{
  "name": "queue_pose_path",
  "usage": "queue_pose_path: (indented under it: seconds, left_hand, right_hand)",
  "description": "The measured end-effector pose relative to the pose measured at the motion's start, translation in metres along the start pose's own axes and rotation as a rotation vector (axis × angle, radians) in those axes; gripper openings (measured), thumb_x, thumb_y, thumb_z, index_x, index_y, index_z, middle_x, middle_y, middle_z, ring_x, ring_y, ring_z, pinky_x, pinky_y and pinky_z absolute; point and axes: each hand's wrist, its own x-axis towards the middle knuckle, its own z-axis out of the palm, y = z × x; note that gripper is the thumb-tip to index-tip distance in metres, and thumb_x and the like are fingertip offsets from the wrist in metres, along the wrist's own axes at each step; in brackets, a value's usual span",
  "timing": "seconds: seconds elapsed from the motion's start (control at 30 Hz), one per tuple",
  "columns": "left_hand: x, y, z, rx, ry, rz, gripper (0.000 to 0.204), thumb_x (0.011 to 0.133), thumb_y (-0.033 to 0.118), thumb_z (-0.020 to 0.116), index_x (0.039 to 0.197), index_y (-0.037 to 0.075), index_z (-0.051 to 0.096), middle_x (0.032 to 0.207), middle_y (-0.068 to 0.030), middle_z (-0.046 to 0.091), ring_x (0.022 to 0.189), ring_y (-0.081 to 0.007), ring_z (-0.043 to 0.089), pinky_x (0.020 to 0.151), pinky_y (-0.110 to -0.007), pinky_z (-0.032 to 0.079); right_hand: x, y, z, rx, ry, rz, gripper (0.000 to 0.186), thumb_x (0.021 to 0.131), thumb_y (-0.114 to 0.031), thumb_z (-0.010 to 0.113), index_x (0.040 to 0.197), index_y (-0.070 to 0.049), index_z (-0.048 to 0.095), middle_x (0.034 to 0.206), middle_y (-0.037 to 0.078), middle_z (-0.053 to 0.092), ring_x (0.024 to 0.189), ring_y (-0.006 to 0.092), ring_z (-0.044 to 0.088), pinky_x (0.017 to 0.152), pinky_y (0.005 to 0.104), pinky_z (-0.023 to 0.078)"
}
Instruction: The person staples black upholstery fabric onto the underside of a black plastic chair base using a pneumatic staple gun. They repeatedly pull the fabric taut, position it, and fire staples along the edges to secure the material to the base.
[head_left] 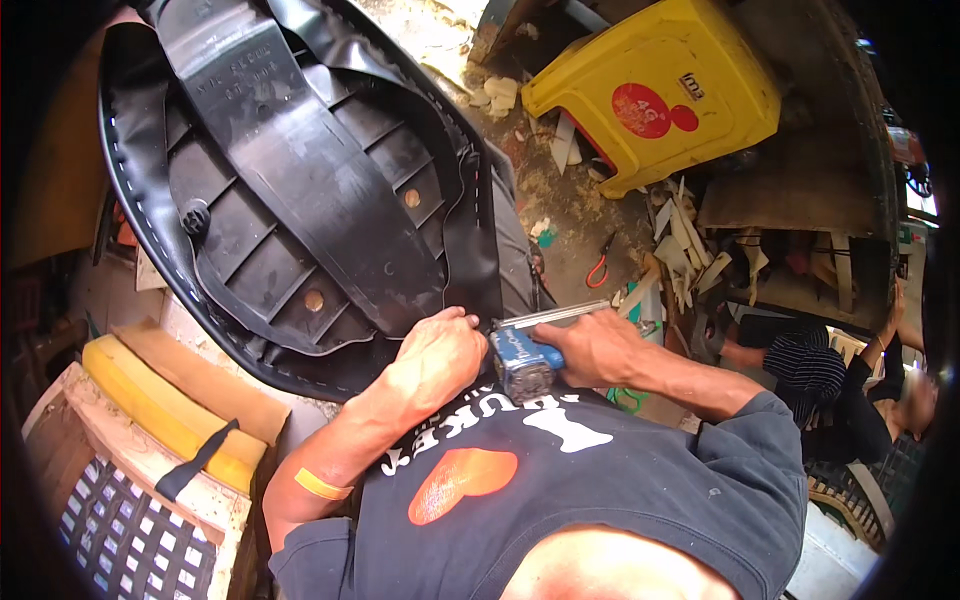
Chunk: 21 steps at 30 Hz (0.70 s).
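A black motorcycle seat lies upside down before me, its ribbed plastic base (330, 175) facing up. Black vinyl cover (470, 235) wraps over the rim, with a line of white stitches along its edge. At the near end of the seat, my left hand (440, 350) has its fingers closed on the cover's edge. My right hand (600, 348) is wrapped round a blue staple gun (524, 362) with a long silver magazine. The gun's head is at the seat's near right edge, beside my left fingers. Whether its nose touches the vinyl is hidden.
A yellow plastic stool (650, 95) lies tipped over at the far right. Orange-handled pliers (598, 268) and foam scraps (685, 235) litter the floor. On the left, yellow foam (160, 405) rests on a wooden frame with black webbing. Another person (870, 390) sits at the right.
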Motion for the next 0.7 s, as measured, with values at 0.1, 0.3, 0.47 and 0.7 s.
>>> queue_pose_path:
  seconds: [0.1,0.3,0.47,0.7]
  left_hand:
    - [-0.002,-0.001,-0.002,-0.084,0.091,0.048,0.025,0.089,0.016,0.061,0.104,0.003,0.077,0.129,-0.021,0.072,0.127,-0.033,0.066,0.117,-0.04,0.047]
    - [-0.007,0.003,-0.009,-0.054,0.055,0.005,0.024,0.089,0.014,0.06,0.104,0.003,0.076,0.133,-0.0223,0.07,0.131,-0.0344,0.064,0.118,-0.041,0.046]
    - [-0.003,0.011,-0.002,-0.041,0.007,-0.038,0.023,0.088,0.012,0.06,0.102,0.003,0.076,0.133,-0.0232,0.07,0.13,-0.0356,0.064,0.118,-0.041,0.046]
    - [-0.004,0.01,0.005,-0.057,0.06,-0.046,0.021,0.083,0.014,0.065,0.099,0.004,0.076,0.127,-0.0214,0.073,0.128,-0.0318,0.065,0.117,-0.04,0.046]
  right_hand:
    - [-0.007,0.013,-0.001,0.059,0.082,-0.105,0.048,0.076,-0.017,0.072,0.124,-0.017,0.066,0.076,0.018,0.072,0.072,0.0416,0.073,0.066,0.054,0.058]
    - [-0.008,0.013,-0.001,0.106,0.181,-0.14,0.047,0.078,-0.018,0.073,0.124,-0.018,0.067,0.077,0.018,0.072,0.072,0.0419,0.071,0.065,0.0546,0.056]
    - [0.005,0.0,-0.004,-0.033,0.079,-0.049,0.047,0.078,-0.017,0.072,0.124,-0.015,0.068,0.077,0.022,0.073,0.073,0.0452,0.073,0.068,0.0564,0.058]
    - [0.0,0.015,-0.012,0.052,0.106,-0.115,0.042,0.077,-0.017,0.073,0.118,-0.015,0.067,0.074,0.02,0.072,0.07,0.043,0.072,0.065,0.0559,0.056]
